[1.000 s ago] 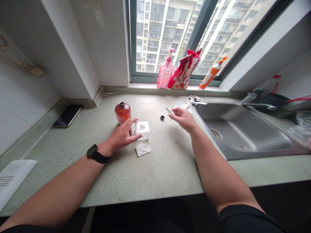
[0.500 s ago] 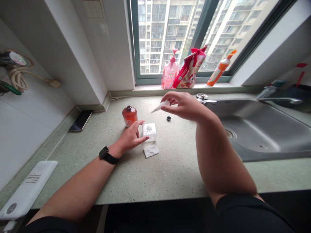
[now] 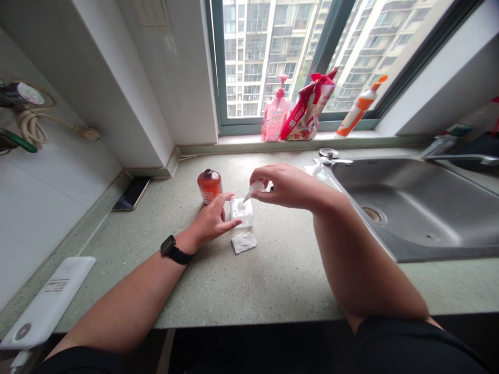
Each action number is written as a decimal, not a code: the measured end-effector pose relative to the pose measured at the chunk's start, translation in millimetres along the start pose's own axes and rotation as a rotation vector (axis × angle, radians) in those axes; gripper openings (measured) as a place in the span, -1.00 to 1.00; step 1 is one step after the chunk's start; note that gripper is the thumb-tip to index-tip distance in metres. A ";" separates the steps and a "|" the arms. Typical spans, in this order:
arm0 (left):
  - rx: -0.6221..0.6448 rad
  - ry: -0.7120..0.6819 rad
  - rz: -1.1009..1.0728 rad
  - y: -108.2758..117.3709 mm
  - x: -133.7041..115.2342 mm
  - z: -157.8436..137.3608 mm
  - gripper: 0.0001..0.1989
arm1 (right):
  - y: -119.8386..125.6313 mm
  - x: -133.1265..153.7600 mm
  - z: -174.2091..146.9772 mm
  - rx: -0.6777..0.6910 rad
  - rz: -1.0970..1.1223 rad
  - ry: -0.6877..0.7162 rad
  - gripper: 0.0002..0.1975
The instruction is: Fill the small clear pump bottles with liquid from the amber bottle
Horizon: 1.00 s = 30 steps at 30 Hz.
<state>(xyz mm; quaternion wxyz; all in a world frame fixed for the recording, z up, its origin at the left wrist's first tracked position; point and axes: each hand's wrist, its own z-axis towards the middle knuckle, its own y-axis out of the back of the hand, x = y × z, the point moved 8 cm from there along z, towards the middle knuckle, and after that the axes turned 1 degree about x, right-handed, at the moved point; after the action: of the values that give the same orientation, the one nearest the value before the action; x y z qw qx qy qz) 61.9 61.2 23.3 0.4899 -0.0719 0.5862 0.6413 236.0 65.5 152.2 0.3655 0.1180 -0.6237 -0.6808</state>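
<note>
In my right hand (image 3: 280,184) is a small whitish squeeze bottle (image 3: 256,188), tilted down to the left between thumb and fingers. Its pointed nozzle reaches the round opening on top of a small clear square container (image 3: 242,213). Whether the tip is inside the opening is hard to tell. My left hand (image 3: 212,221), with a black watch on its wrist, steadies the container from the left, thumb at the front and fingers behind. An uncapped red-orange bottle (image 3: 209,186) stands just behind that hand. A folded white tissue (image 3: 244,242) lies in front of the container.
A black cap (image 3: 272,189) is partly hidden behind my right hand. The steel sink (image 3: 421,208) is at the right. A phone (image 3: 131,194) and a white power bank (image 3: 50,301) lie at the left. A pink pump bottle (image 3: 275,117) stands on the windowsill.
My right hand has moved down and slightly left, bringing the squeeze bottle's nozzle to the container's opening. My left hand keeps its place at the container. The view has shifted slightly.
</note>
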 end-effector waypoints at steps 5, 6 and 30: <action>-0.001 -0.021 0.017 -0.1 -3.6 -0.6 -0.29 | -18.0 10.3 6.8 0.047 0.018 0.046 -0.85; -0.003 -0.026 0.022 -0.1 -4.2 -0.6 -0.30 | -22.4 11.4 8.6 0.063 0.023 0.049 -0.83; -0.001 -0.024 -0.014 -1.1 -0.1 -0.1 -0.25 | -61.8 4.8 21.6 0.198 -0.080 -0.009 -0.74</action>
<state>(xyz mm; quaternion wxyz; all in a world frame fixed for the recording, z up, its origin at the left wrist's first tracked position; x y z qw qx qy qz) 62.7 60.8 22.6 0.5014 -0.0686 0.5793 0.6389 197.7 76.1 100.0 0.3217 0.1752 -0.6845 -0.6303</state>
